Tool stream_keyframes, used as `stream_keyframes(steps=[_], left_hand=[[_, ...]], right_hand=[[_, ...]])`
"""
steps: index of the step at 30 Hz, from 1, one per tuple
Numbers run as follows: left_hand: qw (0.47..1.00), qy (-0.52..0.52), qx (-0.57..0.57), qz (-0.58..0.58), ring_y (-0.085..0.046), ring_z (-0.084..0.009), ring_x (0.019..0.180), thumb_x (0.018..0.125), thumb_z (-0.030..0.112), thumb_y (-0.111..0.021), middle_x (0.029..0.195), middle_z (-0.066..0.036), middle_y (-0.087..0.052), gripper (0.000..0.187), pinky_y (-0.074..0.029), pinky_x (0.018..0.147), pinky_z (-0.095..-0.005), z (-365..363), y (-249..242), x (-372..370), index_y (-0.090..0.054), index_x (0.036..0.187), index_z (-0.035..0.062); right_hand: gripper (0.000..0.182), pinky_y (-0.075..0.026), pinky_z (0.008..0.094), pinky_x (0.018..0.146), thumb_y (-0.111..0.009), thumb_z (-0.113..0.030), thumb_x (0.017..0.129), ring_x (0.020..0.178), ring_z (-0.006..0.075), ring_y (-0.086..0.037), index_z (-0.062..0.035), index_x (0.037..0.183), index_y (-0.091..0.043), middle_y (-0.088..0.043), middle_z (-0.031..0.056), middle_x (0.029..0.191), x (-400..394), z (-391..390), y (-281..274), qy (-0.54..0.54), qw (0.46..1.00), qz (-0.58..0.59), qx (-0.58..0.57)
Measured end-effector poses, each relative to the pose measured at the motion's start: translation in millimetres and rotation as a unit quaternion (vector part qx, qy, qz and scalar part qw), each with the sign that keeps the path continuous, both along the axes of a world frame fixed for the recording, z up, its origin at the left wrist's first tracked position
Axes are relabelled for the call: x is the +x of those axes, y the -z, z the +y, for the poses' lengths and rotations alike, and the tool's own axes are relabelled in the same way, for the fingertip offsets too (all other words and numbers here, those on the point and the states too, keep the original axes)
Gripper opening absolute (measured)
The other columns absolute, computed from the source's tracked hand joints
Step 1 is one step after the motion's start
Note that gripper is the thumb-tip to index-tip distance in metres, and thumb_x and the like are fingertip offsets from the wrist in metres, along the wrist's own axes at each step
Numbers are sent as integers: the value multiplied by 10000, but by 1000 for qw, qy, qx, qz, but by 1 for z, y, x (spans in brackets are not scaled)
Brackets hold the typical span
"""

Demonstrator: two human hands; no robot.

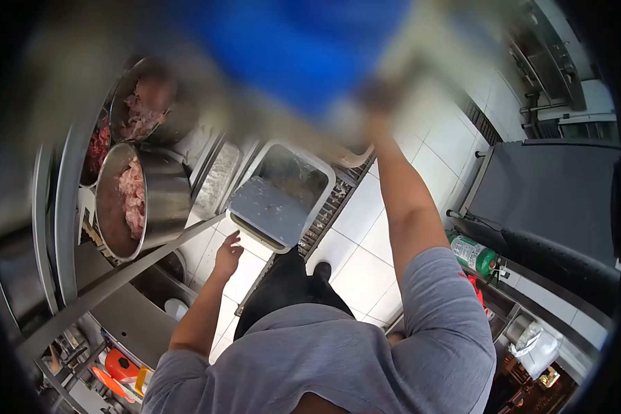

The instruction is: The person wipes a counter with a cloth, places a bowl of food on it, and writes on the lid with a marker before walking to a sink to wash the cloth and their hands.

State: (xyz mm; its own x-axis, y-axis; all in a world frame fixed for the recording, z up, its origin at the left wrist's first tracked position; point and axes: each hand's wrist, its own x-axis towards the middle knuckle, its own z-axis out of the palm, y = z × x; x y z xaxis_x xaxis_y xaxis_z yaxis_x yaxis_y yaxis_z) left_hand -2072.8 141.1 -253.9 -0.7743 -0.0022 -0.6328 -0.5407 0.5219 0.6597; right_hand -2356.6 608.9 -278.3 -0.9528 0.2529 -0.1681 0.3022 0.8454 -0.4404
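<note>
My right hand (376,103) is stretched out far ahead and closed on the edge of a large blue object (290,48), which is heavily blurred and fills the top of the view. My left hand (228,254) hangs lower with its fingers loosely apart and holds nothing. It is beside the metal counter edge (152,259) and just below a white tub (283,196), which stands on the floor with dark liquid inside.
Two steel pots of minced meat (134,196) (145,110) stand on the counter at left. A floor drain grate (331,207) runs across white tiles. At right are a grey cabinet top (552,193) and a green bottle (475,254).
</note>
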Motion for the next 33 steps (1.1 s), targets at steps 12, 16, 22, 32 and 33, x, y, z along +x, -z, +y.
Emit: stream_keyframes(steps=[12, 16, 22, 32, 33], left_hand=[[996, 52, -37, -64, -639, -205, 828, 807, 60, -590, 1014, -106, -654, 386, -504, 754, -319, -23, -1, 23, -574, 1191, 91], [995, 58, -32, -71, -638, -206, 839, 811, 71, -581, 1010, -105, -654, 377, -500, 767, -318, -9, -11, 10, -577, 1188, 84], [996, 67, -22, -50, -632, -189, 818, 808, 70, -583, 993, -99, -654, 371, -497, 743, -298, -7, -15, 10, -578, 1179, 62], [995, 75, -25, -55, -638, -180, 805, 812, 94, -593, 947, -81, -660, 341, -494, 749, -291, -27, -30, 27, -595, 1152, 77], [994, 76, -27, -69, -640, -184, 805, 812, 99, -595, 941, -81, -659, 335, -494, 748, -289, -26, -33, 27, -599, 1146, 77]], right_hand=[[79, -477, 374, 735, -583, -92, 728, 841, 270, -577, -81, 779, -643, -609, 76, 838, 41, -12, -62, -166, 959, 162, 162], [100, -475, 365, 738, -557, -58, 712, 831, 265, -576, -87, 751, -644, -606, 78, 803, 57, -10, -71, -174, 959, 156, 162], [77, -467, 362, 745, -568, -72, 732, 819, 261, -573, -81, 734, -645, -604, 80, 791, 68, -6, -71, -178, 957, 171, 151], [123, -480, 340, 704, -697, -57, 714, 748, 282, -605, 9, 814, -669, -636, 135, 810, 126, -15, -186, -30, 972, 55, -225], [117, -478, 333, 693, -701, -54, 712, 724, 279, -603, 6, 808, -673, -634, 136, 800, 134, -17, -169, -22, 953, 37, -300]])
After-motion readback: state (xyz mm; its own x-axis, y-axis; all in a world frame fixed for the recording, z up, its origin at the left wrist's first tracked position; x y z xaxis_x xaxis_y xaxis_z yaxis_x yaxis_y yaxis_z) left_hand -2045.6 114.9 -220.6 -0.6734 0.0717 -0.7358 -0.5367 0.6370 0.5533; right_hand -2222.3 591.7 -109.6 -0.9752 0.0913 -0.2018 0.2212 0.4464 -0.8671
